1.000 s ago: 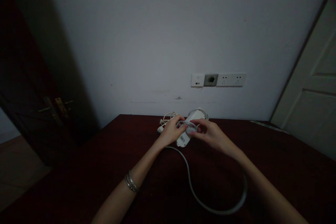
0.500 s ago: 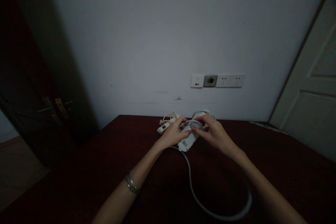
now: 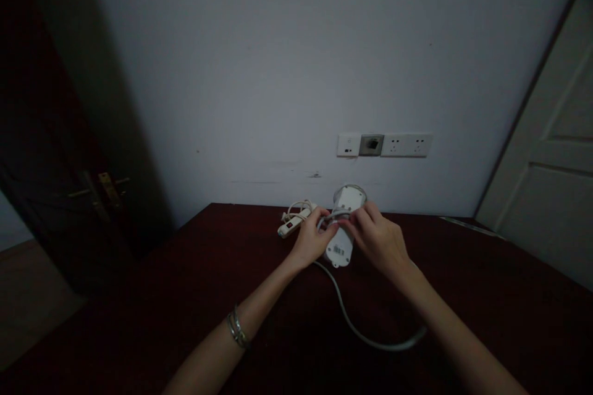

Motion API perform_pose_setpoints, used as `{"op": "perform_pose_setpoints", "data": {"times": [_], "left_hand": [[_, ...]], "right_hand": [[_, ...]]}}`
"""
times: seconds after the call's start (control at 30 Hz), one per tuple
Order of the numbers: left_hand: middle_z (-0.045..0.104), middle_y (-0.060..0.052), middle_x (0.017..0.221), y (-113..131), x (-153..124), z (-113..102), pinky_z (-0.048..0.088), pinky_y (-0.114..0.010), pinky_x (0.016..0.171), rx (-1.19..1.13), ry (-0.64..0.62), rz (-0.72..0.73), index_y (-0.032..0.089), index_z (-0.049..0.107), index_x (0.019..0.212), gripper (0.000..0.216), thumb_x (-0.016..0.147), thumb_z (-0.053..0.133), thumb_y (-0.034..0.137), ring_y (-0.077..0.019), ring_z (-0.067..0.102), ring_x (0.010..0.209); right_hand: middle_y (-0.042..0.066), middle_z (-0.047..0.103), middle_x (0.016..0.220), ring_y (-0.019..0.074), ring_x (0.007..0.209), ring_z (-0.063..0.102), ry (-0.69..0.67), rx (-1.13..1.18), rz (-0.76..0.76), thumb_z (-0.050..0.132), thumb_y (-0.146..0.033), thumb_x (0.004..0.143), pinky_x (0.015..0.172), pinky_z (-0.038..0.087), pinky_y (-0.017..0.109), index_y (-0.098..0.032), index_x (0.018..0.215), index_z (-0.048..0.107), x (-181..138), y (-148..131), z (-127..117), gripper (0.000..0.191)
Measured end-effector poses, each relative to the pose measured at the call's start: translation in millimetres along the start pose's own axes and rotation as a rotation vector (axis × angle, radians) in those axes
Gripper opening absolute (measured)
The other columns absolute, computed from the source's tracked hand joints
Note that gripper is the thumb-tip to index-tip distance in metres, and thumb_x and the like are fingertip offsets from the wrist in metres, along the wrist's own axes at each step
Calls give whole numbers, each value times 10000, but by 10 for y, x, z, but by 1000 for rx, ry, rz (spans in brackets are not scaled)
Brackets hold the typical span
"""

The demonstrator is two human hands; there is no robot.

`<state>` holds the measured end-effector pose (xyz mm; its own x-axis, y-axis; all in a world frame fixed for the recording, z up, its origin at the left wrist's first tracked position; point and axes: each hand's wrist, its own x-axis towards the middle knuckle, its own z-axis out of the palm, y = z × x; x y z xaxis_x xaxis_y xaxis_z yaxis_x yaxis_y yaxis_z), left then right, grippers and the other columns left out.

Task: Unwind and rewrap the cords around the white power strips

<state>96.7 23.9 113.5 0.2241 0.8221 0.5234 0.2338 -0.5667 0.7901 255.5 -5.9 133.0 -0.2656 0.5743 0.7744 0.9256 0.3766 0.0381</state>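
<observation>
A white power strip (image 3: 341, 229) is held above the dark red table (image 3: 139, 315), its long axis pointing away from me. My left hand (image 3: 311, 239) grips its left side, fingers curled round it. My right hand (image 3: 378, 239) is closed on the grey cable (image 3: 352, 324) where it wraps round the strip's middle. The rest of the cable trails back toward me in a loose loop on the table and passes under my right forearm. Thin bangles sit on my left wrist.
A second, smaller white power strip (image 3: 293, 223) with a red switch and a coiled cord lies on the table behind my left hand. Wall sockets (image 3: 384, 144) sit on the grey wall above. A dark door (image 3: 55, 136) is at left, a white door (image 3: 551, 166) at right.
The strip has been turned from slanted to nearly end-on and lifted a little. Another turn of cable has gone round it, and the loose loop on the table has shrunk.
</observation>
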Motion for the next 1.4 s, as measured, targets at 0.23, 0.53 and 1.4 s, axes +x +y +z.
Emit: {"op": "perform_pose_setpoints", "data": {"times": [0.23, 0.53, 1.4], "left_hand": [[484, 17, 768, 57, -24, -4, 380, -218, 642, -50, -13, 41, 177, 472, 852, 149, 812, 534, 307, -118, 461, 715], [481, 20, 767, 6, -38, 24, 364, -200, 627, -113, -87, 79, 175, 457, 828, 177, 807, 556, 320, -102, 442, 685], [569, -50, 996, -98, 55, -251, 410, -302, 804, 187, -133, 196, 201, 394, 1147, 418, 782, 581, 284, -174, 546, 896]], "right_hand": [[86, 579, 855, 201, 704, 567, 41, 294, 112, 493, -498, 843, 606, 421, 301, -187, 931, 524, 34, 57, 0, 324], [56, 553, 766, 194, 680, 538, 87, 300, 127, 494, -350, 833, 599, 393, 292, -195, 867, 476, 17, 65, 49, 160], [-36, 571, 588, 135, 498, 538, -148, 1053, 472, 679, -461, 636, 452, 392, 239, -218, 867, 412, 477, 169, -221, 428]]}}
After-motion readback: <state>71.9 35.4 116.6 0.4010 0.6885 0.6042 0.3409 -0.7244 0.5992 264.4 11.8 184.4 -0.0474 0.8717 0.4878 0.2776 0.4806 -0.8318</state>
